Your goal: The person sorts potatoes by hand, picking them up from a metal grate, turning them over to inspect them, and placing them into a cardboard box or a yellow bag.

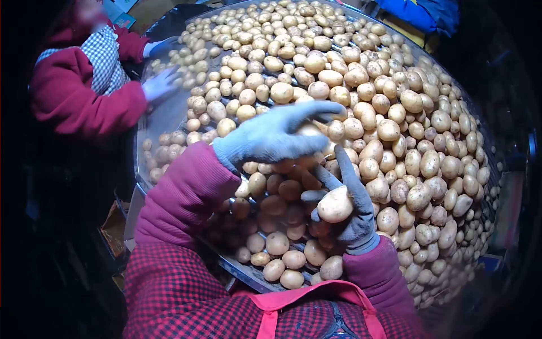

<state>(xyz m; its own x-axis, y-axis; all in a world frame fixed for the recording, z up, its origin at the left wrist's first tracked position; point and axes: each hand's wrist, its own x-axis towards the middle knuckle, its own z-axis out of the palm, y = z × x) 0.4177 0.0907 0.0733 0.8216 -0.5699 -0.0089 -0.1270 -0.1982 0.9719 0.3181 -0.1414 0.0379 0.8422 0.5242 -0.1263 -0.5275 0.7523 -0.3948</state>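
In dim surroundings, a broad, raised-edged surface (pixel 240 273) carries heaped tan, rounded potatoes (pixel 388 130); its edging probably stops them rolling off. Your blue-grey-gloved right hand (pixel 358 220) grasps a pale, smooth, oval potato (pixel 335 204), cradled against the palm above the heap, seemingly so it sits steady without a tight squeeze. Your left hand (pixel 276 133), gloved alike, is just beyond, thumb and fingers parted; blur means you cannot tell whether it grips anything. A red-sleeved co-worker (pixel 84 107) has both hands over the far-left side.
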